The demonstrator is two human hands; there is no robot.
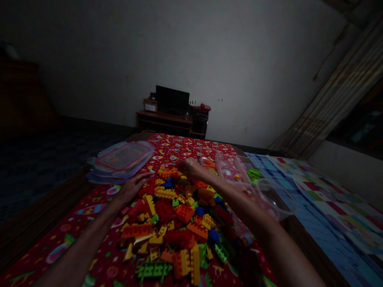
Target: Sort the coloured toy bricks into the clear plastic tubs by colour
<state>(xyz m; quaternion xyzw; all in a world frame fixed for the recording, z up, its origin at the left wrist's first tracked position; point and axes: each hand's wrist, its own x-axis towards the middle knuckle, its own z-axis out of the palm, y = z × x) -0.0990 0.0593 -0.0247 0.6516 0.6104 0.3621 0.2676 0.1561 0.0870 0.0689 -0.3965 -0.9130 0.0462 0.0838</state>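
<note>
A heap of toy building bricks (182, 213) in red, orange, yellow, green and blue covers the middle of a red patterned cloth (167, 145). At the heap's left edge rests my left hand (134, 188), its fingers stretched out flat beside red bricks and holding nothing I can see. My right hand (190, 168) reaches over the far edge of the heap, next to orange bricks (168, 173). Its fingers curl downward and inward; whatever is between them is hidden.
Stacked clear lids (122, 159) lie left of the heap. Clear plastic boxes stand on the right: one holds green bricks (253, 174), another orange bricks (210, 163). A clear container (275, 195) sits nearer. Behind are a desk (164, 116) and monitor (172, 99).
</note>
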